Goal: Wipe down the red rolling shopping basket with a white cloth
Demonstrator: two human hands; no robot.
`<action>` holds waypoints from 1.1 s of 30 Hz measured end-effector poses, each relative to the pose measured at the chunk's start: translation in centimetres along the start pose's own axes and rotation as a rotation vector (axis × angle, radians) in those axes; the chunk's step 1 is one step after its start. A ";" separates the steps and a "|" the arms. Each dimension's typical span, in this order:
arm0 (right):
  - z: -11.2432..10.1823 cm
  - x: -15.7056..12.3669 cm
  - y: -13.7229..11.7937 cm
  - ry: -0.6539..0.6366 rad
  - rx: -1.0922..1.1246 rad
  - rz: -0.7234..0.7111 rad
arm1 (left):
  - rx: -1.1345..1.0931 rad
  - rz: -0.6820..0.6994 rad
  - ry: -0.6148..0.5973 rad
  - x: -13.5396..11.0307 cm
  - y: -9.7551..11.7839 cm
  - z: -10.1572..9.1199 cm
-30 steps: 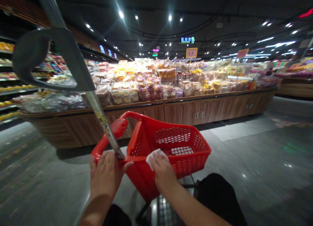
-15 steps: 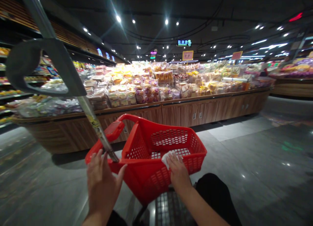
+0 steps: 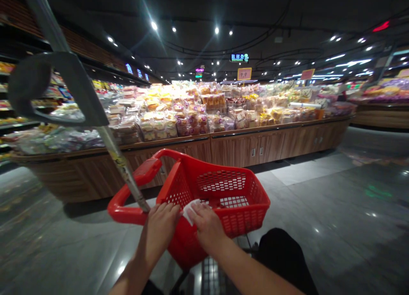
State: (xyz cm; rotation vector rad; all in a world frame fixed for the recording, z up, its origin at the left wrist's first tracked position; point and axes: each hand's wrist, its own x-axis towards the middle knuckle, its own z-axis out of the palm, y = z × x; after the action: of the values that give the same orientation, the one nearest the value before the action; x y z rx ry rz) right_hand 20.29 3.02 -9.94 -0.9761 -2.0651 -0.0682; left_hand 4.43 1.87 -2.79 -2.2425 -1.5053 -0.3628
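Observation:
A red plastic mesh basket sits on a wire cart right in front of me. My right hand presses a white wipe onto the basket's near rim. Beside it, my left hand has its fingers curled over the same rim, almost touching the wipe. The basket's inside shows only red mesh. A metal pole with a grey plastic loop handle rises from the basket's left side, close to my left hand.
A wooden display counter piled with bagged baked goods stands ahead, under a yellow price sign. Stocked shelves line the left. Polished grey floor surrounds the cart. A dark cloth shape lies at lower right.
My left hand has moved right from the basket's left corner to the near rim. My right hand and the wipe have slid left along the rim.

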 end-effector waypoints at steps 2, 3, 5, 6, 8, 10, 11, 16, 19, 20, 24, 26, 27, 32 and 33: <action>-0.9 -1.9 1.6 0.002 -0.069 0.027 | -0.020 -0.015 0.003 -0.1 -0.3 0.0; -1.6 -3.2 2.7 0.006 -0.110 0.048 | -0.027 -0.023 0.003 -0.1 -0.4 0.1; -3.1 -5.9 5.4 0.026 -0.196 0.109 | -0.038 -0.039 0.000 -0.1 -0.7 0.2; -3.9 -7.1 6.7 0.043 -0.239 0.152 | -0.042 -0.043 0.000 0.0 -0.8 0.2; -5.1 -8.9 8.8 0.075 -0.316 0.237 | -0.045 -0.044 0.002 0.1 -0.9 0.3; -5.4 -9.5 9.6 0.104 -0.359 0.291 | -0.045 -0.043 0.003 0.1 -0.9 0.3; -5.2 -9.3 9.5 0.115 -0.364 0.299 | -0.046 -0.045 0.003 0.2 -0.8 0.4; -1.8 -5.6 4.6 0.115 -0.259 0.217 | -0.061 -0.055 0.013 0.2 -1.0 0.5; -0.8 -4.2 2.8 0.113 -0.204 0.201 | -0.076 -0.055 0.025 0.3 -1.5 0.6; -0.9 -4.2 2.9 0.111 -0.196 0.199 | -0.082 -0.055 0.021 0.3 -1.7 0.6; -3.5 -6.9 6.3 0.106 -0.232 0.247 | -0.087 -0.071 -0.017 0.5 -2.2 0.5; -4.9 -8.3 8.3 0.106 -0.272 0.302 | -0.084 -0.068 -0.021 0.5 -2.1 0.5; -5.2 -8.8 8.9 0.101 -0.285 0.319 | -0.084 -0.065 -0.017 0.5 -2.1 0.5; -2.9 -7.0 7.1 0.124 -0.233 0.345 | -0.068 -0.068 0.028 0.5 -2.0 0.9; -1.9 -6.1 6.1 0.120 -0.200 0.324 | -0.065 -0.067 0.033 0.5 -2.0 1.0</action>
State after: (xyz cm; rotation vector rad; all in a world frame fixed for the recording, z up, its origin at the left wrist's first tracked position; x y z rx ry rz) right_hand 27.75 2.79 -14.69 -1.3845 -1.7929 -0.1622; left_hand 2.73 3.40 -3.07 -2.2282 -1.5759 -0.4729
